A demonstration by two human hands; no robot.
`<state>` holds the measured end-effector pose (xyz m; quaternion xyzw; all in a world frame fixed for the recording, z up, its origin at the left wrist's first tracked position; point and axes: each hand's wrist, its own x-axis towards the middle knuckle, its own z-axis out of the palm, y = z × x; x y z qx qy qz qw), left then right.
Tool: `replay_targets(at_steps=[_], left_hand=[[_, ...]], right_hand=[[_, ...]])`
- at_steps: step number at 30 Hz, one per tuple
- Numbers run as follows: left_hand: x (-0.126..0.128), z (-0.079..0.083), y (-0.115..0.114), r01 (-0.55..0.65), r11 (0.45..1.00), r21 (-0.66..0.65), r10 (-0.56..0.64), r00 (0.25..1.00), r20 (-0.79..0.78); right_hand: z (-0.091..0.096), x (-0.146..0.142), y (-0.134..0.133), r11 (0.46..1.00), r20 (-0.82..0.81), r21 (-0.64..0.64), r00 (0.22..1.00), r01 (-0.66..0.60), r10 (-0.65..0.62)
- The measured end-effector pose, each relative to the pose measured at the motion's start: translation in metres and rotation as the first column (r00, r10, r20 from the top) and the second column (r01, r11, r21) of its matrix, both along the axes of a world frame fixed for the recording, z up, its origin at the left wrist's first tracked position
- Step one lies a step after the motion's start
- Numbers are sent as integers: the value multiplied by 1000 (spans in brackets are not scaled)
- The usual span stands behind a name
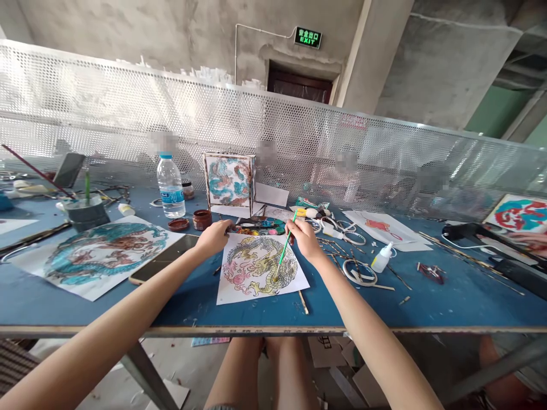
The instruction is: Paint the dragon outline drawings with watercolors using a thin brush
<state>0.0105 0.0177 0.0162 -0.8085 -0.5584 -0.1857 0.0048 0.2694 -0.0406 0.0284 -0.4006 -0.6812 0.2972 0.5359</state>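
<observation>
My right hand (302,237) is closed round a slim green paintbrush (285,246). Its tip touches the lower right part of a dragon drawing (260,265) on white paper, tinted yellow and pink. At the sheet's upper left corner is my left hand (215,237), fingers curled in; what they hold, if anything, is hidden. Just behind the paper lies a paint palette (260,230) with several colours, close to the left fingertips. A brown paint jar (202,219) stands open left of it, with its lid (178,225) beside it.
On the left are a blue and brown dragon painting (106,250), a phone (164,259), a water bottle (171,188) and a brush cup (88,213). A framed lantern (229,182) stands behind. To the right lie a glue bottle (382,257), coiled strips (361,273) and twigs.
</observation>
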Motion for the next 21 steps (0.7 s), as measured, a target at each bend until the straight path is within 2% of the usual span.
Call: replay_targets(at_steps=[5, 10, 14, 21], left_hand=[[0, 0, 1, 2, 1000, -4, -2, 1000, 0], [1, 0, 1, 5, 1000, 1, -5, 1000, 13], [0, -1, 2, 5, 1000, 9, -5, 1000, 14], [-1, -1, 2, 10, 1000, 7, -11, 1000, 22]], right_hand=[[0, 1, -1, 998, 22, 32, 998, 50, -51], [-2, 0, 1, 999, -12, -30, 1000, -26, 26], [-3, 0, 2, 1000, -5, -12, 1000, 1, -1], [-4, 1, 3, 999, 7, -19, 1000, -29, 30]])
